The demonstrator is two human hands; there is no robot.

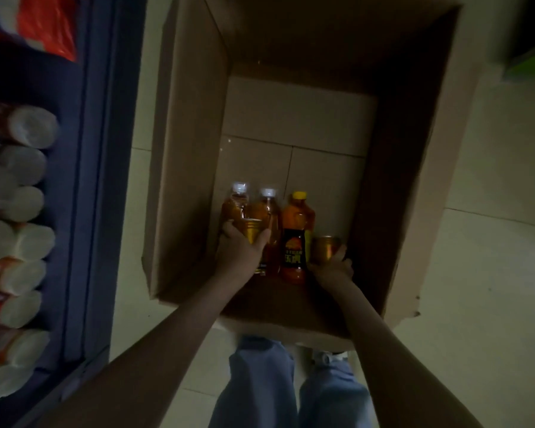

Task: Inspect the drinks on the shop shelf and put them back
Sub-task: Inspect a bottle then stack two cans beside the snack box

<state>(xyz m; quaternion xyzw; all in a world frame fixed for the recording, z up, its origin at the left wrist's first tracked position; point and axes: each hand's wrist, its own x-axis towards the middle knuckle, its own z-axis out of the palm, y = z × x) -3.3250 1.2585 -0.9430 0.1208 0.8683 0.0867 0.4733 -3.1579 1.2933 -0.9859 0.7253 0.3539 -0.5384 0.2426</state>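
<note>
Gripping shiny gold cans (253, 232) inside cardboard box (186, 149)

Single head-worn wide-angle view, tipped steeply down.

The camera looks from above almost straight into an open cardboard box (186, 149) standing on the tiled floor (491, 242), near enough that both forearms (173, 329) reach in from 6 o'clock. Trouser legs (260, 390) fill 6 o'clock, and a blue shelf (87, 180) runs down the 9 o'clock side. The picture is dim.

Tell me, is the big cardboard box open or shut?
Open. The cardboard box has its flaps spread, and the yellow-capped bottle shows inside.
</note>
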